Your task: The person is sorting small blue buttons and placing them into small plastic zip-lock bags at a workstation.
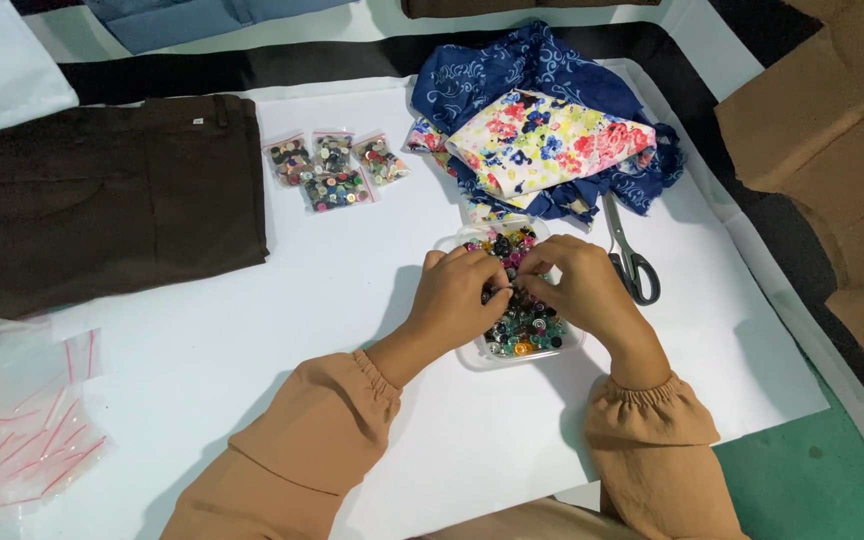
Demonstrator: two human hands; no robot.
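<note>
A clear plastic tray (569, 345) full of mixed coloured buttons (524, 330) sits in the middle of the white sheet (352, 300). Both of my hands hover over it, fingertips meeting above the buttons. My left hand (455, 298) and my right hand (580, 283) have their fingers curled in and pinched together over the pile. What they pinch is too small to see. Tan sleeves cover both arms.
Several small bags of buttons (337, 170) lie at the back. Folded floral and blue fabric (547, 135) lies behind the tray, scissors (632, 260) to its right. Dark brown trousers (102, 200) lie left, empty zip bags (17, 420) at front left, cardboard (832, 120) at right.
</note>
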